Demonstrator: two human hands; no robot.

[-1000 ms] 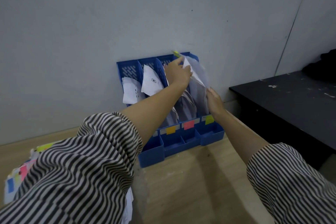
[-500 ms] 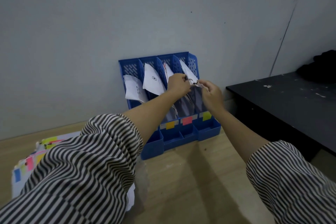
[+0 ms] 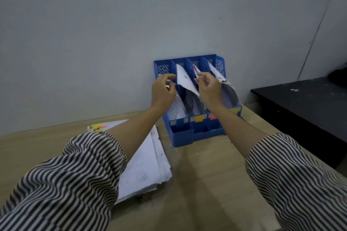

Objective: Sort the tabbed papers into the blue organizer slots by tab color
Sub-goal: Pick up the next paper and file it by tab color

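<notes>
- Head view: the blue organizer (image 3: 189, 133) stands on the wooden table (image 3: 202, 184), with its back right at the grey wall (image 3: 93, 33).
- It has four slots, and white papers lean in each one. One big sheet (image 3: 185, 80) sticks up in the second slot from the left.
- Small colored tags sit on the front of the organizer: a yellow one (image 3: 199, 118), a red one (image 3: 213, 116) and another yellow one (image 3: 235, 111) at the right end.
- The left hand (image 3: 163, 93) is up in front of the leftmost slot. Its fingers are loosely bent and a little apart. I cannot tell if it holds a paper or only touches one.
- The right hand (image 3: 210, 90) is in front of the third slot, fingers bent. Its fingertips are at the edge of a paper there, but I cannot tell if they pinch it.
- A stack of papers (image 3: 148, 163) lies flat on the table just left of the organizer. Yellow and red tabs (image 3: 98, 128) poke out at its far end.
- The striped left sleeve (image 3: 65, 184) hides much of the stack. The striped right sleeve (image 3: 296, 180) is cut off at the picture's edge.
- There is bare table between the two arms, in front of the organizer.
- A black table (image 3: 308, 103) stands to the right, near the organizer. A dark thing at its far end is too dim to make out.
</notes>
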